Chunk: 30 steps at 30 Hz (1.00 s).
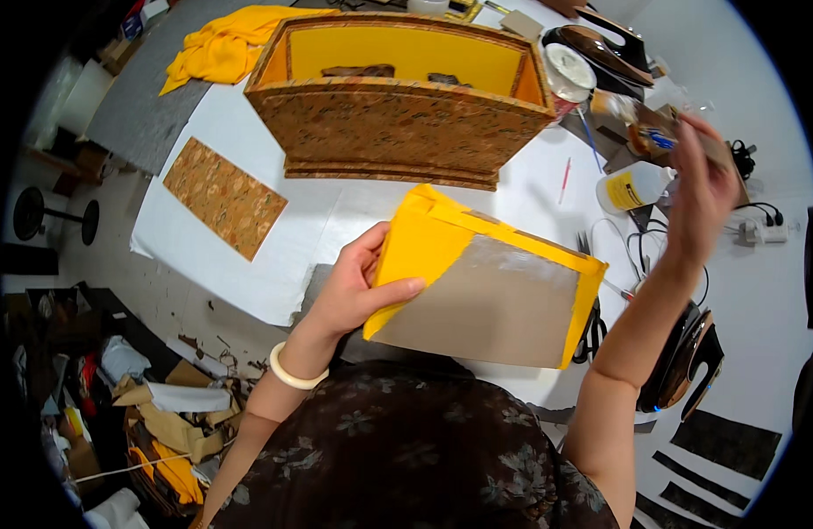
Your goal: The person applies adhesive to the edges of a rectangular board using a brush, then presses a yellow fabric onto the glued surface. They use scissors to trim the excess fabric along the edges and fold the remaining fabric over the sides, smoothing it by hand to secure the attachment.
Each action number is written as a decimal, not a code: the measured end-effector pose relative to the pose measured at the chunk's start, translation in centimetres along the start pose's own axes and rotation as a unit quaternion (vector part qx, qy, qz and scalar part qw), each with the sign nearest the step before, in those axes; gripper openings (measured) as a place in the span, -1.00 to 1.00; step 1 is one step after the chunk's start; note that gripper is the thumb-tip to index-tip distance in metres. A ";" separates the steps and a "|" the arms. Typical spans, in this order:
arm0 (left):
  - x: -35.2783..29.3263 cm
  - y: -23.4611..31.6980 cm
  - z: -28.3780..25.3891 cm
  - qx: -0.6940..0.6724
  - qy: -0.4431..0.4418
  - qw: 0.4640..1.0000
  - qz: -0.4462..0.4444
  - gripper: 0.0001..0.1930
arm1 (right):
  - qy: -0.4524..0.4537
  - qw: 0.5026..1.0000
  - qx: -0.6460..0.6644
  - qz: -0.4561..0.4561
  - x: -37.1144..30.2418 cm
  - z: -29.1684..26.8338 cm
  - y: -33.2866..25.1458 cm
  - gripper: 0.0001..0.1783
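**Left hand [354, 286] gripping a grey board [477, 304], right hand [699, 185] raised**

The left forearm is angling inward, its hand clasping the board's yellow cloth [420, 242] edge, thumb lying on top. The board is hanging over the table's [314, 212] near side. The right arm is stretching up and outward, bent fingers grasping a blurred brown brush [715, 148]. Beyond, a patterned box [398, 128] is standing.

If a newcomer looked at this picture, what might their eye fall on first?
Probably the large floral-patterned box at top centre, with its bright yellow lining, standing on the white table covering. Next would come the grey board edged in yellow fabric, held by the left hand in the middle. The crumpled yellow cloth at the upper left might also stand out.
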<state>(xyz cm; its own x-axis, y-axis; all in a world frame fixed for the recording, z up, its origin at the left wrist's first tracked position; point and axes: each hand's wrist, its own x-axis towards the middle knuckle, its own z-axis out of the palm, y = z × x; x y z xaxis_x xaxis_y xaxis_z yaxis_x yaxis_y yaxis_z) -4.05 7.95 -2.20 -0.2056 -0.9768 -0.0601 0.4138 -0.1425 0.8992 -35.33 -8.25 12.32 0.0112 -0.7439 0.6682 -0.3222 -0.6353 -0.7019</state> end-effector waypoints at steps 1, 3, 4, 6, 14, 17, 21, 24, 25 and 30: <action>-0.1 0.4 0.3 0.009 -0.003 1.000 0.002 -0.39 | -0.011 0.997 0.073 -0.011 -0.9 -0.3 -1.2 -0.78; -0.1 0.5 0.4 0.024 -0.008 1.000 0.010 -0.40 | -0.084 0.977 0.193 -0.035 -2.2 0.5 -3.6 -0.77; -0.2 0.6 0.5 0.033 -0.012 0.999 0.014 -0.40 | -0.161 0.961 0.222 -0.031 -2.6 1.7 -4.9 -0.78; -0.4 0.8 0.7 0.034 -0.019 0.999 0.008 -0.42 | -0.297 0.927 0.229 -0.024 -3.0 4.1 -5.9 -0.79; -0.5 1.8 1.6 0.062 -0.039 0.997 0.026 -0.46 | -0.460 0.874 0.144 -0.063 -2.0 8.9 -4.3 -0.79; -0.5 1.7 1.4 0.076 -0.032 0.996 0.038 -0.46 | -0.454 0.866 0.176 -0.109 -1.7 8.6 -4.4 -0.81; -0.6 1.7 1.4 0.076 -0.030 0.996 0.036 -0.47 | -0.462 0.866 0.139 -0.130 -2.0 9.3 -5.1 -0.84; -0.6 1.4 1.2 0.069 -0.027 0.997 0.032 -0.47 | -0.420 0.884 0.154 -0.138 -2.3 9.2 -5.0 -0.85; -0.5 1.3 1.2 0.065 -0.025 0.997 0.029 -0.47 | -0.434 0.875 0.155 -0.152 -2.3 9.0 -5.3 -0.86; -0.6 1.4 1.4 0.065 -0.026 0.997 0.036 -0.46 | -0.377 0.903 0.134 -0.159 -2.6 8.7 -4.5 -0.89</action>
<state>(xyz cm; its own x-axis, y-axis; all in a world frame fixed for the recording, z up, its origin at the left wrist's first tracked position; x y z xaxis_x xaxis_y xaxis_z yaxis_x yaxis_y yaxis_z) -4.59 8.52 -0.28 -0.2265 -0.9737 0.0263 0.3108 -0.0466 0.9493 -25.65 -5.25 11.63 0.7361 -0.3811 0.5595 0.0501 -0.7936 -0.6064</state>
